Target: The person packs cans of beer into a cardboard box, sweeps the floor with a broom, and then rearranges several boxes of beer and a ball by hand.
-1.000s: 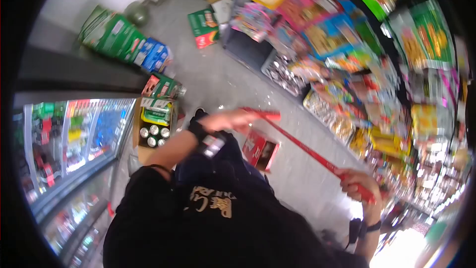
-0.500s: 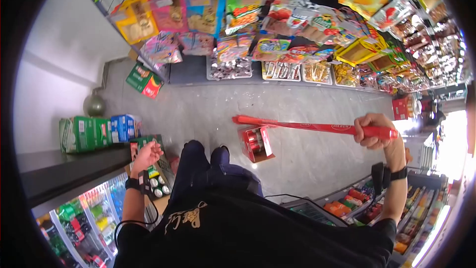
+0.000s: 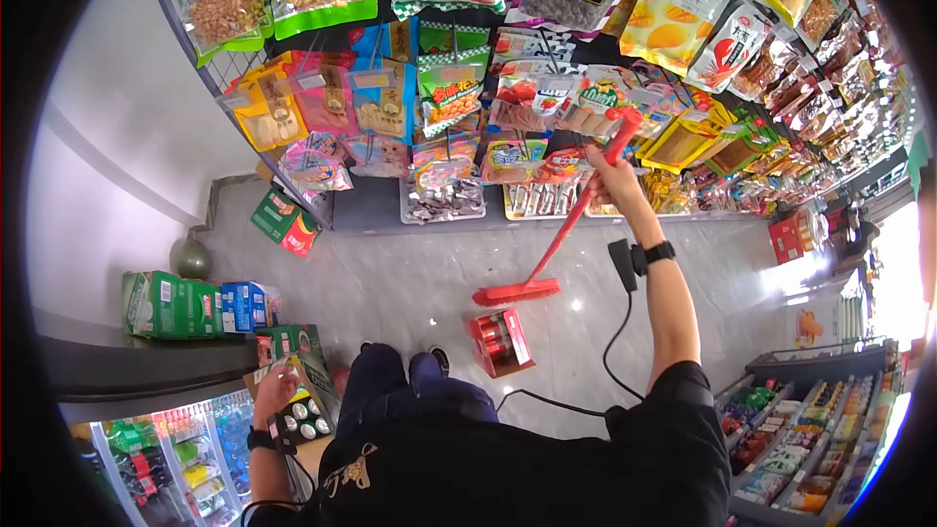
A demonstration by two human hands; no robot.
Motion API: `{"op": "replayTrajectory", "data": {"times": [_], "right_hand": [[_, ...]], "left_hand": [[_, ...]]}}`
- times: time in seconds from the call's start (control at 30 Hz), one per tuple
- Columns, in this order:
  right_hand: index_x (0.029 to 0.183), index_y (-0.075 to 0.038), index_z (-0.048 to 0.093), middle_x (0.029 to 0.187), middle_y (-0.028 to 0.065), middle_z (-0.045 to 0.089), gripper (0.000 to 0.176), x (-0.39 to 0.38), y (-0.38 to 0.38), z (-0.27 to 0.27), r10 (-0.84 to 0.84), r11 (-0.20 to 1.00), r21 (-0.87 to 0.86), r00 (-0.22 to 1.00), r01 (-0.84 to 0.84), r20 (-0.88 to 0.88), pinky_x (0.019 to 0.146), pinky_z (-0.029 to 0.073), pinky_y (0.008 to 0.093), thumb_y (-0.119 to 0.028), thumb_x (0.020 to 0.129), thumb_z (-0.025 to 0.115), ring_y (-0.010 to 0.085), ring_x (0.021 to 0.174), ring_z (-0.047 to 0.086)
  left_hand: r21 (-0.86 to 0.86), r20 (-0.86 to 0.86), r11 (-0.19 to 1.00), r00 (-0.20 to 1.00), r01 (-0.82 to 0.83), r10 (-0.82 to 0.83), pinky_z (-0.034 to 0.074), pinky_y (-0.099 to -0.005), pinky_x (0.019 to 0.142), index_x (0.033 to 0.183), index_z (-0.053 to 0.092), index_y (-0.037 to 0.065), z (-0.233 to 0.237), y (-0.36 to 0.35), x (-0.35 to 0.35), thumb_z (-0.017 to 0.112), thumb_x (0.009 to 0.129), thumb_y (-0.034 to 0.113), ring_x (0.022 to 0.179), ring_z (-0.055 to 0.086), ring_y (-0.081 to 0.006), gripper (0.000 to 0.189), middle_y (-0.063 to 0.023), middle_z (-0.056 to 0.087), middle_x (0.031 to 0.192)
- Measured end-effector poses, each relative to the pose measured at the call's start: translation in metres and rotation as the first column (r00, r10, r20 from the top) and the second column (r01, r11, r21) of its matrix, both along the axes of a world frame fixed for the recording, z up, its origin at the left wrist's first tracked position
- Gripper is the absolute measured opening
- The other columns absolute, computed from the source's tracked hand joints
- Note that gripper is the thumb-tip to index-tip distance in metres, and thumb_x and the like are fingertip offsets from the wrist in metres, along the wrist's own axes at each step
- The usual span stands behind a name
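My right hand (image 3: 613,182) is wrapped round the handle of a red broom (image 3: 564,231), close to its upper end. The broom slants down to the left, and its bristled head rests at the floor just behind an open red carton (image 3: 501,343) of cans. At the lower left, my left hand (image 3: 276,389) is over an open box holding several cans (image 3: 305,418); its fingers are bent, and whether they touch the box cannot be made out.
Snack racks (image 3: 454,88) with hanging bags run across the top. Green cartons (image 3: 166,304) and a blue carton (image 3: 242,306) stand left, near a round green object (image 3: 190,259). A lit drinks cooler (image 3: 185,459) is lower left, product shelves (image 3: 805,439) lower right. A black cable crosses the floor.
My right hand has moved left and forward with the broom, whose handle is now raised steeply. My left hand has dropped slightly towards my body. The view has shifted, showing more of the upper racks.
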State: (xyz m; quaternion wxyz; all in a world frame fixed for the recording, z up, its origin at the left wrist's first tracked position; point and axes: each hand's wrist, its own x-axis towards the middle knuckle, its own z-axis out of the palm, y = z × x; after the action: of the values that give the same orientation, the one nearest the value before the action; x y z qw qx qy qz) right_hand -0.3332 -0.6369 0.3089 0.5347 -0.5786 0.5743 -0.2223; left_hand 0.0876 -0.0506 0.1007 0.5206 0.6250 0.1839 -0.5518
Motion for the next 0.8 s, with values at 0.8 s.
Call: {"op": "replayTrajectory", "data": {"times": [0.8], "right_hand": [[0.083, -0.004, 0.050, 0.054, 0.0051, 0.052, 0.017, 0.091, -0.167, -0.089, 0.025, 0.982, -0.187, 0.999, -0.019, 0.034, 0.033, 0.045, 0.0272, -0.013, 0.076, 0.062, 0.0175, 0.039, 0.054]], "left_hand": [[0.072, 0.018, 0.862, 0.865, -0.501, 0.501, 0.044, -0.0244, 0.050, 0.082, 0.049, 0.001, 0.015, 0.170, -0.072, 0.045, 0.082, 0.017, 0.058, 0.055, -0.0224, 0.016, -0.0103, 0.053, 0.063]]}}
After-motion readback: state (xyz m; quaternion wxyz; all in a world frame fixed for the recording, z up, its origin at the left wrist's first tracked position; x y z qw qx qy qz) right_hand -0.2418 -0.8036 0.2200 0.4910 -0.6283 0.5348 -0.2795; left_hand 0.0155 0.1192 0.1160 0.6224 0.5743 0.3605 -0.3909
